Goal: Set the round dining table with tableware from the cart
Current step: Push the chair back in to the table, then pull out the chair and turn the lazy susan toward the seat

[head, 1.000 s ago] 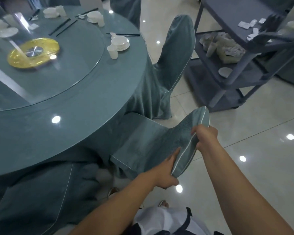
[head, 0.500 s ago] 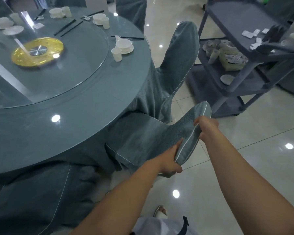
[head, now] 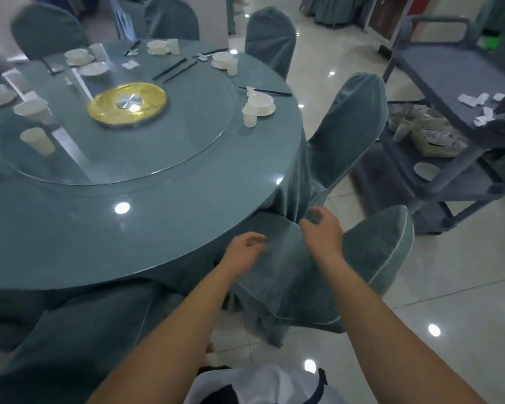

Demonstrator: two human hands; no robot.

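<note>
- The person's two arms reach out from the bottom of the view, over a chair (head: 298, 275) in a blue-green cover.
- The left hand (head: 245, 247) hangs above the chair seat with its fingers loosely curled. It holds nothing.
- The right hand (head: 322, 230) is just beside it, near the edge of the cloth, with fingers loose and spread. It holds nothing too.
- The chair sits tucked part way under the round counter (head: 105, 228). The chair back (head: 382, 252) sticks out toward the floor.
- The near side of the counter is bare. This place probably needs its dishes next.
- Farther on, a glass turntable (head: 158, 147) carries a yellow dish (head: 127, 103).
- Around the far rim are set places: a cup (head: 250, 116) touching a bowl on a plate (head: 261, 102), with chopsticks (head: 266, 91) just past them.
- The cart (head: 461, 91) stands well apart on the right, behind another chair (head: 347, 126). Its lower shelf holds a pile of white dishes (head: 432, 137) and one small plate (head: 426, 170).
- What could go wrong:
- The two chairs stand between the person and the cart, so a foot could catch a chair cover.
- The floor looks shiny and may be slippery, so a rushed step with dishes could end in a drop.
- The dishes lie in a messy pile, so pulling one out could make others slide or chip.
</note>
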